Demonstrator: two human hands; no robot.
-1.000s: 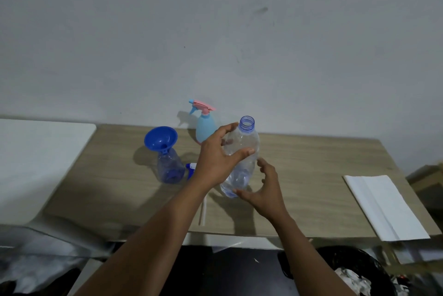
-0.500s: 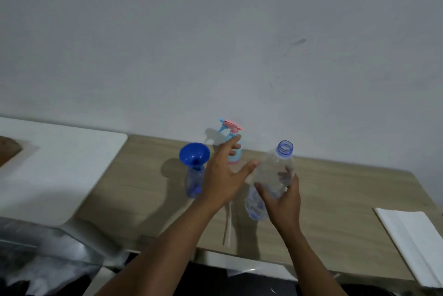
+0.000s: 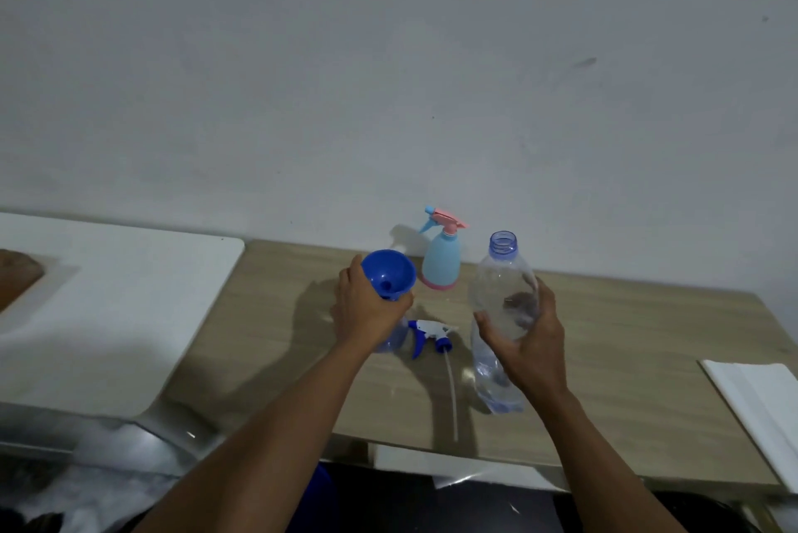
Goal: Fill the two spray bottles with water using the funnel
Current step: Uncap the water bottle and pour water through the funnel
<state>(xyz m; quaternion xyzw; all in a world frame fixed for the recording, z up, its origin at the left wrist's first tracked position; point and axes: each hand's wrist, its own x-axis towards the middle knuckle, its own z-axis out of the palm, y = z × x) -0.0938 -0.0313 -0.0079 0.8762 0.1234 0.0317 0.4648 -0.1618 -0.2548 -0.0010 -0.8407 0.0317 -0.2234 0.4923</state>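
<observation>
Plain room (wooden table [image 3: 626,338], white wall [image 3: 388,57])

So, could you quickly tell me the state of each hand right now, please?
Left hand: grips the blue funnel at its neck, atop the blue spray bottle.
Right hand: holds the uncapped water bottle.

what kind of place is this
Likely a plain home or utility room, hard to say: a wood-look table against a bare white wall, a white surface beside it.
</observation>
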